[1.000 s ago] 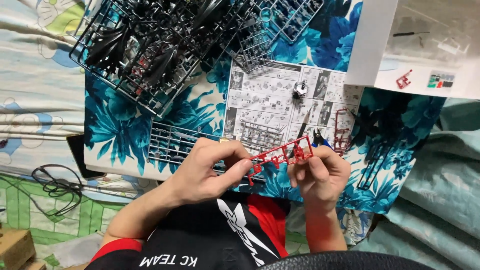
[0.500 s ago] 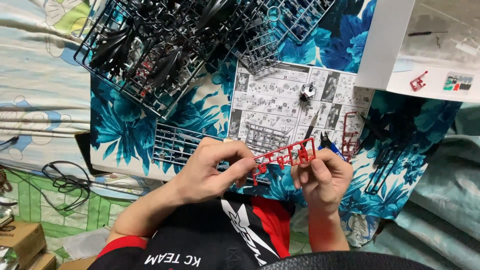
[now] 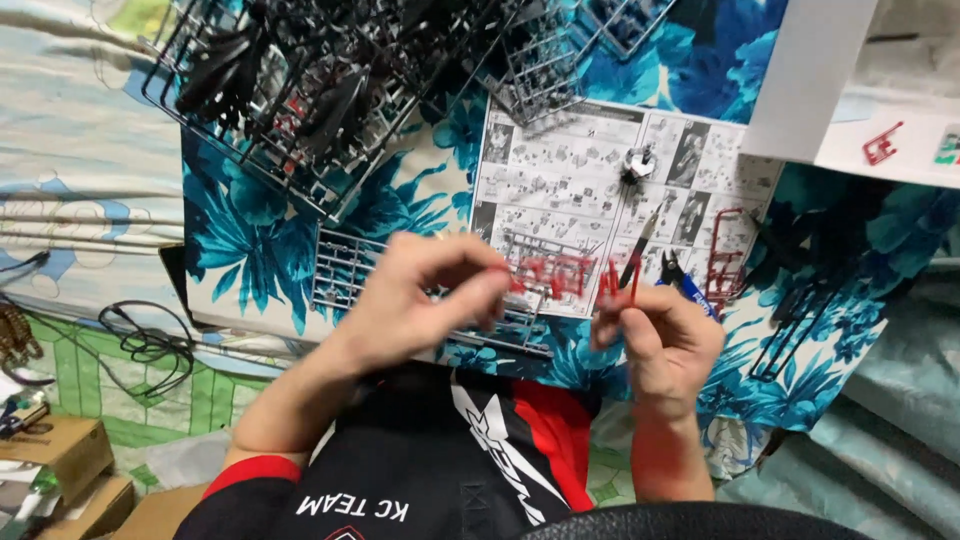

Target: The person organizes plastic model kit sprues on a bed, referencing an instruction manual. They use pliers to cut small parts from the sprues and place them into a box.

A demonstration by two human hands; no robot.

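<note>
Both hands, left hand [image 3: 420, 300] and right hand [image 3: 660, 345], pinch a blurred red plastic parts frame [image 3: 560, 275] between them, above the printed instruction sheet [image 3: 570, 170].

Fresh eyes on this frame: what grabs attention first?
The red parts frame at centre, pinched between the left hand and right hand. Behind it lies a black-and-white instruction sheet on a blue floral cloth, with a heap of black parts frames upper left.

A blue flowered cloth [image 3: 250, 210] is spread over a board; a green checked floor [image 3: 90, 385] is seen beside it.
</note>
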